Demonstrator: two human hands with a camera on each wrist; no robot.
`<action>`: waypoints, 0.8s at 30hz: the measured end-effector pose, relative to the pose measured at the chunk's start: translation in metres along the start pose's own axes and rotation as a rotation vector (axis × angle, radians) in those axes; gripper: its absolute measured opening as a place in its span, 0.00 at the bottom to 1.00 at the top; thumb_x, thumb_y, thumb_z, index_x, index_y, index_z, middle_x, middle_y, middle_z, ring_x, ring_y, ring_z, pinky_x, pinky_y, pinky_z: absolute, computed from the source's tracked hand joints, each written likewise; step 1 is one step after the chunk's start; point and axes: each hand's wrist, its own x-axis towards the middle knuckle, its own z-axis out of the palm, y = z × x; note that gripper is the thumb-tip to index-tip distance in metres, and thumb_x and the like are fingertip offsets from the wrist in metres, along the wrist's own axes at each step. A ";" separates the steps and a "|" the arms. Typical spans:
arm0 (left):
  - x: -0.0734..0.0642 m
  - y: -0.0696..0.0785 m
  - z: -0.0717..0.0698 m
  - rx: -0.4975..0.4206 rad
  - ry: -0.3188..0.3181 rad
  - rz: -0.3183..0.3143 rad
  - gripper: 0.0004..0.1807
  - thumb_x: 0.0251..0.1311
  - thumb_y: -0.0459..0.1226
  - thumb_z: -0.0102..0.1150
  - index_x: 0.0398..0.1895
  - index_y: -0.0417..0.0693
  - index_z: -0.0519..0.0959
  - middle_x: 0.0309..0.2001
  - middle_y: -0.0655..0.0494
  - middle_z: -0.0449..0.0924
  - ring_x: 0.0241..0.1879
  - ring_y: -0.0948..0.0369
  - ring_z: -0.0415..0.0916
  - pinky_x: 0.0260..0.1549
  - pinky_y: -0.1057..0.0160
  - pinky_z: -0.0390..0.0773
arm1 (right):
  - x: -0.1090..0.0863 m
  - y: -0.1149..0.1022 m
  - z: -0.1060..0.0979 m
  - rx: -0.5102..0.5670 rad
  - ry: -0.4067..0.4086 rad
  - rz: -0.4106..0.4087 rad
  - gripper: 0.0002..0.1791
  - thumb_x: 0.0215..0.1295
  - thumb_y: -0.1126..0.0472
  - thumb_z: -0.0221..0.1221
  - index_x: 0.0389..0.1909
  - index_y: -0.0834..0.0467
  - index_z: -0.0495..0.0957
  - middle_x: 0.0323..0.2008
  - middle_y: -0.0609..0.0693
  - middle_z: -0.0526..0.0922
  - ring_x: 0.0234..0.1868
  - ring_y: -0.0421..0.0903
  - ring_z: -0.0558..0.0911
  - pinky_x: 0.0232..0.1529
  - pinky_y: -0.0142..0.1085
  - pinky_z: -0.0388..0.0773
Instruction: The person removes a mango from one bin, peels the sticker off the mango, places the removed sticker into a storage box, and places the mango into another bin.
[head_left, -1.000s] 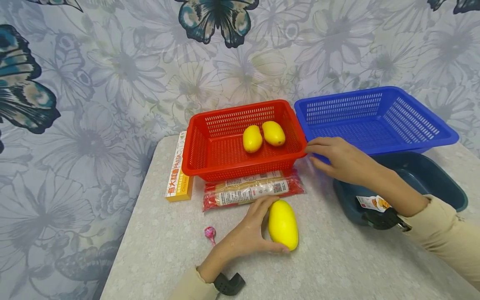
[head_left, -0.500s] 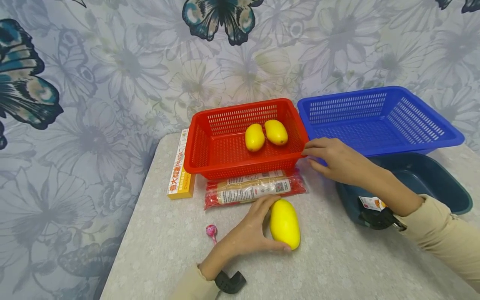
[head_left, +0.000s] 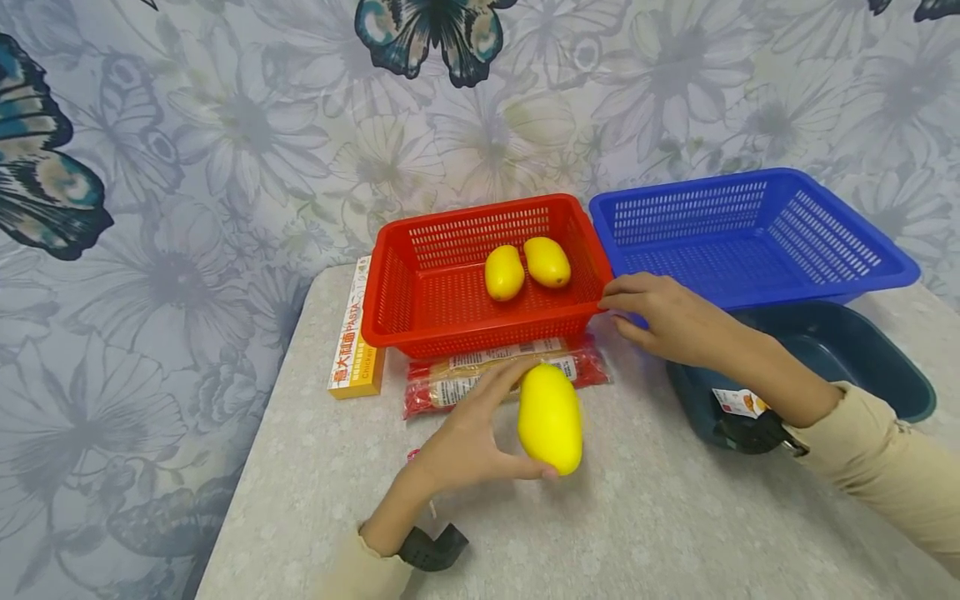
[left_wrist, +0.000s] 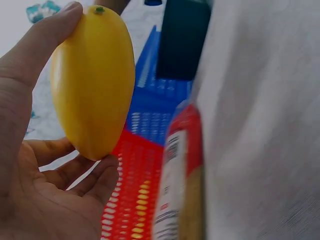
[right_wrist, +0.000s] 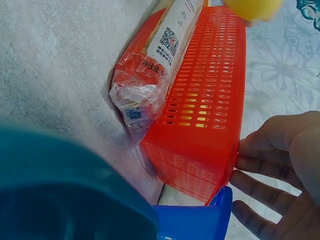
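Note:
My left hand (head_left: 461, 442) grips a yellow mango (head_left: 551, 421) between the thumb at its near end and the fingertips at its far end. In the left wrist view, the held mango (left_wrist: 95, 82) is raised above the table. Behind it, two more mangoes (head_left: 504, 273) lie side by side in the red basket (head_left: 480, 335). My right hand (head_left: 671, 321) rests at that basket's front right corner. In the right wrist view, its fairly straight fingers (right_wrist: 265, 192) touch the red rim, close to the blue basket (right_wrist: 192, 220).
A blue basket (head_left: 697, 254) stands right of the red one. In front of it is a dark teal basin (head_left: 847, 358) with a small printed packet (head_left: 738, 402) inside. Noodle packets (head_left: 427, 396) lie before the red basket, a pasta box (head_left: 356, 367) at its left. A lollipop (head_left: 412, 454) is partly hidden.
My left hand has lifted the mango off the table and moved it slightly left and toward the red basket. The right hand stays at the basket's corner.

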 end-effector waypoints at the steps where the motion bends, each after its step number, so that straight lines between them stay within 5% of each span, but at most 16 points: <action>1: 0.001 0.001 -0.006 -0.004 0.014 0.003 0.59 0.39 0.59 0.80 0.75 0.79 0.54 0.73 0.74 0.54 0.68 0.65 0.59 0.63 0.42 0.67 | 0.001 -0.001 0.000 -0.003 -0.001 0.004 0.15 0.63 0.67 0.66 0.51 0.65 0.84 0.52 0.59 0.81 0.53 0.57 0.80 0.53 0.53 0.79; 10: 0.008 0.007 -0.056 0.011 0.115 0.063 0.57 0.41 0.55 0.81 0.76 0.69 0.58 0.72 0.71 0.56 0.68 0.65 0.59 0.64 0.44 0.68 | 0.001 -0.005 -0.001 0.009 -0.026 0.053 0.15 0.65 0.66 0.64 0.52 0.64 0.83 0.53 0.60 0.80 0.55 0.59 0.78 0.55 0.56 0.77; 16: 0.017 0.004 -0.075 0.054 0.181 0.066 0.57 0.39 0.55 0.82 0.75 0.66 0.61 0.70 0.70 0.59 0.65 0.66 0.63 0.63 0.47 0.70 | 0.000 -0.004 0.001 0.016 -0.028 0.052 0.16 0.65 0.67 0.63 0.53 0.64 0.83 0.54 0.60 0.80 0.56 0.58 0.78 0.56 0.56 0.76; 24: 0.030 -0.002 -0.095 0.055 0.182 0.050 0.55 0.42 0.55 0.80 0.75 0.62 0.61 0.69 0.69 0.60 0.63 0.66 0.66 0.62 0.51 0.71 | -0.002 -0.005 0.001 0.017 -0.022 0.062 0.16 0.65 0.67 0.64 0.53 0.64 0.83 0.54 0.60 0.80 0.56 0.59 0.78 0.57 0.56 0.76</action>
